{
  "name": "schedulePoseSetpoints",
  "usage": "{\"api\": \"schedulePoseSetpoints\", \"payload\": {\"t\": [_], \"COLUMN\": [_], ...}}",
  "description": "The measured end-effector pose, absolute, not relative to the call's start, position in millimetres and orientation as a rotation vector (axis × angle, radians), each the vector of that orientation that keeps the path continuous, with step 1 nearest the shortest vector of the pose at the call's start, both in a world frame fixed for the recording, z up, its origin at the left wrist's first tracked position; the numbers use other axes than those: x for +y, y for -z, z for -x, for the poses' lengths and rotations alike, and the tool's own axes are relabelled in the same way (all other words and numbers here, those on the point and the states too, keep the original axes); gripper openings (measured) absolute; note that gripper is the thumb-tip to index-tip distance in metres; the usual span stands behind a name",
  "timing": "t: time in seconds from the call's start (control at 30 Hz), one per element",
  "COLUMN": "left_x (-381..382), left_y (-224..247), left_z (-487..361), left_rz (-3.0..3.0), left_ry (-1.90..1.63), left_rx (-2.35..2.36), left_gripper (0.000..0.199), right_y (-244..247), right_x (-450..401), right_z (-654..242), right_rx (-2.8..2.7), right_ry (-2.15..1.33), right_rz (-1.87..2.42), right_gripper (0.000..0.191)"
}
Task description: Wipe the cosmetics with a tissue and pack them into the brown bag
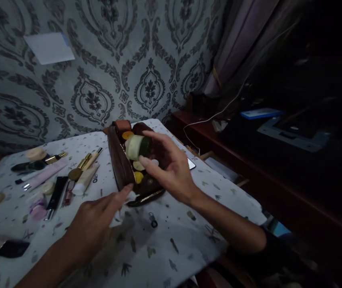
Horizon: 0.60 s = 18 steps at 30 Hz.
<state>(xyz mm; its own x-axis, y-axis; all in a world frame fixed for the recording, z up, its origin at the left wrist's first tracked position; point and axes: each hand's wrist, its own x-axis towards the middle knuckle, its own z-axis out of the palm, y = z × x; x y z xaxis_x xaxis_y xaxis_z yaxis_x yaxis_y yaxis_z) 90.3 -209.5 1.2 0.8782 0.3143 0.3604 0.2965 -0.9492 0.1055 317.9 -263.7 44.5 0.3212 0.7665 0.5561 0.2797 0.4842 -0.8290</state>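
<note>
My right hand [171, 168] grips a pale green cosmetic jar [135, 147] with a dark green lid, thumb below and fingers above. The jar is tilted over an unzipped brown leather bag [119, 160]. Inside the bag, yellow and orange round items and a small white one show, partly hidden by the jar and hand. At the bag's near left edge, my left hand [99, 216] is closed around a crumpled white tissue [119, 216]. Its index finger points at the zipper edge; whether it touches the bag I cannot tell.
Left on the patterned white tablecloth [171, 236] lie several cosmetics, including a black tube [56, 197], a pink tube [46, 175], a beige tube [85, 181] and a black compact [4, 246]. A phone-like edge [192, 164] shows behind my right hand. A white cable [216, 114] runs over the dark red furniture.
</note>
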Motion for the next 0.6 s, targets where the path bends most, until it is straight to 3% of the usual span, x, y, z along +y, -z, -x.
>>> {"api": "schedulePoseSetpoints", "payload": {"t": [0.07,0.17,0.43,0.6], "left_x": [-212,-217,-221,-219], "left_y": [-6,-10,-6,-1], "left_z": [-110,-129,-124,-124], "left_rz": [-3.170,-3.360,-3.410,-3.354], "left_ry": [-0.515,-0.479,-0.567,-0.576], "left_rx": [0.535,0.600,0.619,0.593], "left_gripper": [0.091,0.085,0.086,0.074], "right_y": [-47,-45,-54,-62], "right_x": [-256,-247,-238,-231], "right_z": [-333,-350,-379,-386], "right_rx": [-1.309,-1.364,-1.593,-1.717], "right_ry": [-0.380,-0.352,-0.367,-0.521], "right_rz": [1.094,1.123,1.153,1.079], "right_gripper": [0.046,0.050,0.032,0.025]}}
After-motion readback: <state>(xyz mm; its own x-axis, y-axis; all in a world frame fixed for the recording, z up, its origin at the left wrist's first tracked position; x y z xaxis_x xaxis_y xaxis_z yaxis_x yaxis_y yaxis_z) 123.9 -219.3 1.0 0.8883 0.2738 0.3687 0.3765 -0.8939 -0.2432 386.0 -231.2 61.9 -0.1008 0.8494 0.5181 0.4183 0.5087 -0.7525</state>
